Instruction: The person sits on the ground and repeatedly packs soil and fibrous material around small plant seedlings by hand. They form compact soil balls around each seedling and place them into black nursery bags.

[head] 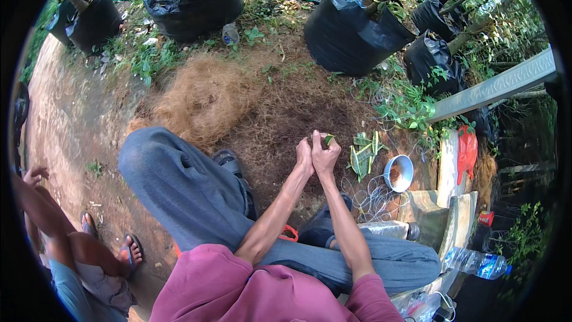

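My left hand (304, 155) and my right hand (325, 156) are side by side, touching, above the fibre-strewn soil. A small piece of green, yellow-edged leaf (329, 139) sticks out of my curled right fingers. The left fingers are curled in; whether anything is inside them is hidden. Just right of my hands, several cut snake plant leaf pieces (363, 159) lie on the ground. Beyond them a light blue bowl (405, 174), tilted towards me, has some brown matter in it. Loose clear line (373, 197) lies coiled below the leaf pieces.
A heap of brown fibre (205, 94) lies ahead to the left. Black planting bags (353, 27) stand along the far side. Right are a patterned pale post (491, 82), a red plastic bag (467, 154) and a plastic bottle (476, 263). Another person's sandalled foot (129, 255) is at left.
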`<state>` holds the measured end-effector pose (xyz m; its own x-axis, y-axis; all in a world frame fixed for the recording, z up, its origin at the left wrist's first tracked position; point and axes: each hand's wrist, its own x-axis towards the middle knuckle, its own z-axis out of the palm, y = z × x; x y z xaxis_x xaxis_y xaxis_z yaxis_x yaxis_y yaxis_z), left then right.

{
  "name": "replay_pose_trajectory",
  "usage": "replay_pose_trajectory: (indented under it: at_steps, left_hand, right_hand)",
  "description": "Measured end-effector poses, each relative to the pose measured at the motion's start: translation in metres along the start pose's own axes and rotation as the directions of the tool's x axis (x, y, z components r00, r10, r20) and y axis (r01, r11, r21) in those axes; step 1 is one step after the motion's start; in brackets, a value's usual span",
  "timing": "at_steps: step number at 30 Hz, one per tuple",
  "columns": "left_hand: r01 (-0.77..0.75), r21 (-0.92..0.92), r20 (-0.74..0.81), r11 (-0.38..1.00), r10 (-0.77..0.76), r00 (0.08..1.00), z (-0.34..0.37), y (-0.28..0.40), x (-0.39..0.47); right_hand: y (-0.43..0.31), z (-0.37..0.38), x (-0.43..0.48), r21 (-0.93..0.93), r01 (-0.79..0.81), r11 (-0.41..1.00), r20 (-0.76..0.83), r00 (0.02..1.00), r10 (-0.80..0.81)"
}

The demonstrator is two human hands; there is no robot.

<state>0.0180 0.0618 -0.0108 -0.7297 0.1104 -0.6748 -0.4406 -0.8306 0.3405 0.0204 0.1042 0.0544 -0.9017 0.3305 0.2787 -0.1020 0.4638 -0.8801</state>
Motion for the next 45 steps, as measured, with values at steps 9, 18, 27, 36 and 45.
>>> replay_pose_trajectory:
  at_steps: [9,18,27,36,45]
  left_hand:
    - [0.059,0.183,-0.014,0.981,-0.057,0.998,0.004,0.001,-0.009]
    - [0.251,0.226,0.04,0.941,-0.266,0.963,0.004,0.023,0.001]
    - [0.103,0.08,-0.121,0.991,-0.093,0.988,0.015,0.014,-0.024]
    - [0.288,0.098,0.117,0.953,-0.298,0.947,0.036,0.029,-0.028]
    - [0.115,-0.114,0.213,0.987,-0.088,0.973,0.032,0.042,-0.039]
  right_hand:
    - [0.001,-0.006,-0.002,0.019,-0.094,0.995,0.023,0.995,0.093]
    - [-0.016,-0.033,0.028,0.067,0.254,0.965,0.395,0.881,-0.26]
    - [-0.006,-0.007,0.0,-0.067,0.089,0.994,0.079,0.993,-0.083]
    - [-0.012,-0.026,0.027,0.04,-0.115,0.993,-0.115,0.986,0.119]
    - [-0.032,-0.025,0.027,0.092,0.039,0.995,0.187,0.981,-0.056]
